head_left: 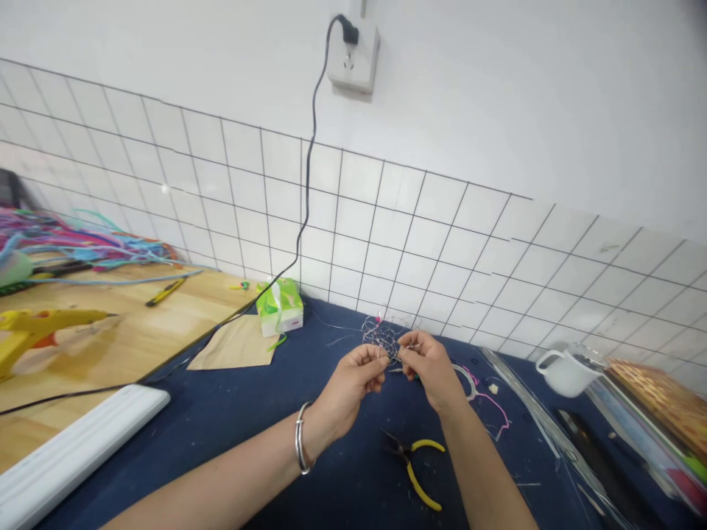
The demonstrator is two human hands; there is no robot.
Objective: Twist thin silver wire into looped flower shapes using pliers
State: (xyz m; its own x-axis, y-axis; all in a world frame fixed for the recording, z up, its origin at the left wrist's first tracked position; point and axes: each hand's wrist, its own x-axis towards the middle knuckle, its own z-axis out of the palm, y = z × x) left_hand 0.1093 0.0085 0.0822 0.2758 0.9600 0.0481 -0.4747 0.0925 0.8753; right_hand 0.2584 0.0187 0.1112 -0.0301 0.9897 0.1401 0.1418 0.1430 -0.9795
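Thin silver wire bent into several loops (380, 329) is held up above the dark blue table, with a small pink bit near its top. My left hand (359, 375) pinches the lower left of this looped wire between thumb and fingers; a silver bangle circles that wrist. On the other side, my right hand (428, 364) pinches the wire's right edge with curled fingers. The exact spots of contact are too small to make out. Below both hands lie pliers (412, 455) with yellow handles, spread apart on the table.
Left, a wooden board (193, 309) carries a yellow glue gun (44, 327), a cutter knife (166, 292) and colourful pipe cleaners (82, 239). A tissue pack (280, 308) stands on brown paper (235, 344). Right are long wires (530, 412) and a white cup (568, 374). A black cable (309, 147) crosses leftward.
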